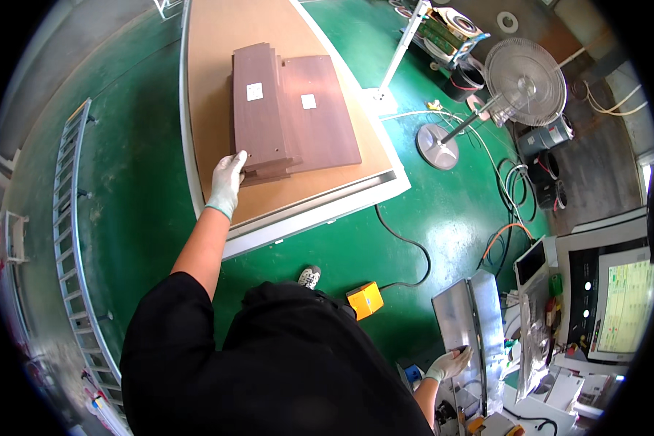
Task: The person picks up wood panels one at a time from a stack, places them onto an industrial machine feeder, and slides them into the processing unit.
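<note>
My left hand [227, 182], in a pale glove with a green cuff, grips the near left corner of a brown wood-look panel [260, 120]. This panel tops a small stack, and a wider brown panel [323, 131] lies beside it to the right; each bears a white label. Far off at the lower right, my right hand [449, 364], also gloved, is over a shiny metal plate [455, 320] at a workstation. Its fingers are curled around something small and dark that I cannot make out.
Under the panels lies a large tan board [211, 29] on a pale-edged platform. A yellow foot-pedal box [365, 300] with a black cable sits on the green floor. To the right stand a pedestal fan [527, 82], hoses, buckets and a monitor [623, 301]; a ladder-like metal rack [67, 211] runs along the left.
</note>
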A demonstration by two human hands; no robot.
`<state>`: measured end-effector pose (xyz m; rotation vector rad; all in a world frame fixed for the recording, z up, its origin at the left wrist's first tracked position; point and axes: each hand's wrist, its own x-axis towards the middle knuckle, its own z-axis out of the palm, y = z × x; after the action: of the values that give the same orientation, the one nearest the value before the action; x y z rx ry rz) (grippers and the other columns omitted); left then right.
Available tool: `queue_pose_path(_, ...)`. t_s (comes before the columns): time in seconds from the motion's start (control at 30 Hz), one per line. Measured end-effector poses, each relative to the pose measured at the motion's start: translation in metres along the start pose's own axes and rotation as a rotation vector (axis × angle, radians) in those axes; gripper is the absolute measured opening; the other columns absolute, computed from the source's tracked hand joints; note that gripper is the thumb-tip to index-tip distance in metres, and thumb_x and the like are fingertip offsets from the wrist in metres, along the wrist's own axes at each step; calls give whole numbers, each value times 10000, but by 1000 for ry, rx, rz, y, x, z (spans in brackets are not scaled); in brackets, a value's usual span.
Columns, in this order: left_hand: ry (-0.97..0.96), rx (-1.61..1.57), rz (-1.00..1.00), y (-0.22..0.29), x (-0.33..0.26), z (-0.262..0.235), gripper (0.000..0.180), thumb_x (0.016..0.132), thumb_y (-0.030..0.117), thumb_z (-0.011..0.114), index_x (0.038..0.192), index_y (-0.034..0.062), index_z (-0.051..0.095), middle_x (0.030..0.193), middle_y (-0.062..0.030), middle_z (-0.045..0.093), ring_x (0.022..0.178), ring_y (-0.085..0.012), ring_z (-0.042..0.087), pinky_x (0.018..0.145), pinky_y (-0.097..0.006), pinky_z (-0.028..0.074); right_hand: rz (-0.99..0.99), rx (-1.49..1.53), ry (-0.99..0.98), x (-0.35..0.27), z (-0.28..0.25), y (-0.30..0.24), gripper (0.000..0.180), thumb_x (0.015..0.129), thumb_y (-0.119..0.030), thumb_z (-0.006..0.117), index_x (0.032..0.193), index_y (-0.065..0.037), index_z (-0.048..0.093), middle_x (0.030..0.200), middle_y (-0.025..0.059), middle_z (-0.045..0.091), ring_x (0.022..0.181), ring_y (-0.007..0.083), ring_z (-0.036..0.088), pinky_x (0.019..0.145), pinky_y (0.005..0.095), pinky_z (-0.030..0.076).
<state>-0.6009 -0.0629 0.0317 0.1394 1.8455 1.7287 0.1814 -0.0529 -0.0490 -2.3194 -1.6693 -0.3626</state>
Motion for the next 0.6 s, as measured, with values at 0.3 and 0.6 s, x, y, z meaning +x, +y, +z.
queue_pose_path(0.3, -95, -59, -57, -13, 10, -17, 520, 931, 471, 695, 1297, 122, 572, 1342, -49, 539, 1228, -255, 487, 1064, -429, 378, -664, 389, -602, -68, -126, -113, 333, 756, -78, 689, 1086, -33, 678, 1108, 201, 687, 1039, 406, 643, 925, 476, 514)
queue_pose_path(0.6, -124, -39, -36, -11, 15, -15, 578, 945, 493, 674, 1346, 104, 527, 1299, -62, 546, 1194, -227, 511, 1051, -398, 391, 362, 455, -1308, -316, -80, 3, 274, 947, -204, 580, 1131, -49, 709, 1125, 198, 706, 1046, 382, 669, 907, 409, 529)
